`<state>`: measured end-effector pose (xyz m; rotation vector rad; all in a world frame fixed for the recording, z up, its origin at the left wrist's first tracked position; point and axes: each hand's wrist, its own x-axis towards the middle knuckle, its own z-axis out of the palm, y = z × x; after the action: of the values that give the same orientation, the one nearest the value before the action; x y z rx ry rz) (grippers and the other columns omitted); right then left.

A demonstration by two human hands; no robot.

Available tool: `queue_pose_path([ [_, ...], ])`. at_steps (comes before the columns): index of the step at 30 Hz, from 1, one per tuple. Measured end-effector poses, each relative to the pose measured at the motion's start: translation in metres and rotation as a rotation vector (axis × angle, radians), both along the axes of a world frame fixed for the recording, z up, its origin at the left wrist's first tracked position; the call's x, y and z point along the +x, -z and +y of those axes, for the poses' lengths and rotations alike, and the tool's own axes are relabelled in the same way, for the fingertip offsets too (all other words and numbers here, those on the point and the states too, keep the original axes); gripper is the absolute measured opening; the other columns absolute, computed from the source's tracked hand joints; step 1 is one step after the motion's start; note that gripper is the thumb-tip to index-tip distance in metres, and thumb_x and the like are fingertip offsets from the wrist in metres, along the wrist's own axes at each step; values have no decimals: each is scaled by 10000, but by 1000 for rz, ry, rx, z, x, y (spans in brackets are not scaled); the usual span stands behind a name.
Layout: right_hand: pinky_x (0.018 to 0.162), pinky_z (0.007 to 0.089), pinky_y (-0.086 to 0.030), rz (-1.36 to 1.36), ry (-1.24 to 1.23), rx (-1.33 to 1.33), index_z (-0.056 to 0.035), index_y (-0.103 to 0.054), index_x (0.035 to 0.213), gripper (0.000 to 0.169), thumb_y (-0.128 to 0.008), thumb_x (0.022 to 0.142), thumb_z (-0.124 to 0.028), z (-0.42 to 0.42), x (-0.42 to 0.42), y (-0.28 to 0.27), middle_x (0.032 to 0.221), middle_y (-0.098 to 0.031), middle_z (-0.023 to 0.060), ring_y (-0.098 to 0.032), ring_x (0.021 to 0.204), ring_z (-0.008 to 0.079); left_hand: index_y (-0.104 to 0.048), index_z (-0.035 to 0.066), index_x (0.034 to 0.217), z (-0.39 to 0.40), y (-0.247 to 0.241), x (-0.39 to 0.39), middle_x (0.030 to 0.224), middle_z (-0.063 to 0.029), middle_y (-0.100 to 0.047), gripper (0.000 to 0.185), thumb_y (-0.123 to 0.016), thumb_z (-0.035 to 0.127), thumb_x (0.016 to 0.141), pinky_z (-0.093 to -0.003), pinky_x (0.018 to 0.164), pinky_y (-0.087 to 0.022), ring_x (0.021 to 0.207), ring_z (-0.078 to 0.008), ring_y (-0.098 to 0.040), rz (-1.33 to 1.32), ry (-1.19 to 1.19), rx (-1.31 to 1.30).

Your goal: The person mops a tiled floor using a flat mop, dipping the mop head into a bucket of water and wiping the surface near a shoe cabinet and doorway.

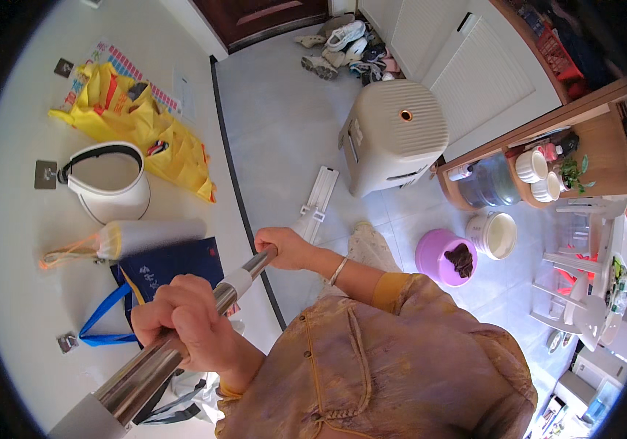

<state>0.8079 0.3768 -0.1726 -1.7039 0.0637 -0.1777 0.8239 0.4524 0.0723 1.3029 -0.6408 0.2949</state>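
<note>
My left hand (187, 326) is closed around the upper part of a shiny metal mop pole (143, 376), near the lower left. Farther down the same pole, my right hand (286, 248) grips it, with a bracelet on that wrist. The pole slants from the bottom left corner towards the floor. Beyond the right hand, a flat white mop head (321, 189) lies on the grey tiles, its long side pointing away from me. Its underside is hidden.
A beige ribbed cabinet-like bin (395, 137) stands right of the mop head. Piled shoes (346, 49) lie by the door. A purple bucket (434, 258) with a dark cloth and a white bucket (499, 236) stand at right. Bags and a visor (110, 181) hang on the left wall.
</note>
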Motion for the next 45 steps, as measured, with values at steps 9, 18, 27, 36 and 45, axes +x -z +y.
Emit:
queue_pose_path([
  [9, 621, 373, -434, -23, -87, 11, -74, -535, 789, 105, -619, 732, -47, -58, 15, 8, 757, -565, 90, -558, 726, 285, -322, 99, 684, -84, -2, 11, 508, -6, -303, 305, -562, 18, 854, -244, 420, -188, 413, -67, -225, -32, -177, -49],
  [18, 623, 421, -434, -40, -123, 129, -50, -539, 775, 78, -592, 722, -29, -117, -5, 7, 756, -582, 134, -571, 729, 337, -310, 108, 703, -152, 4, -12, 505, -10, -297, 315, -556, 85, 898, -234, 406, -192, 408, -66, -234, -118, -183, 34],
  [27, 616, 439, -445, 27, -93, 141, -40, -553, 756, 61, -574, 703, -20, -158, -16, 2, 735, -596, 177, -594, 731, 376, -303, 104, 722, -200, -2, -24, 512, -2, -283, 298, -560, 72, 870, -254, 451, -226, 450, -77, -255, -64, -79, 135],
  [36, 616, 383, -429, -33, -172, 53, -55, -536, 789, 59, -587, 761, -48, -137, 0, 23, 737, -564, 116, -545, 696, 285, -302, 96, 712, -189, -2, -19, 501, -5, -304, 245, -491, -37, 793, -266, 446, -215, 439, -80, -246, 9, -180, 39],
  [45, 639, 398, -398, -117, -225, 52, -78, -472, 738, 160, -601, 683, -2, -78, 7, 7, 709, -525, 84, -513, 682, 303, -253, 117, 708, -96, 7, -10, 486, 5, -261, 254, -454, -17, 782, -253, 406, -183, 399, -60, -194, -114, -354, -49],
])
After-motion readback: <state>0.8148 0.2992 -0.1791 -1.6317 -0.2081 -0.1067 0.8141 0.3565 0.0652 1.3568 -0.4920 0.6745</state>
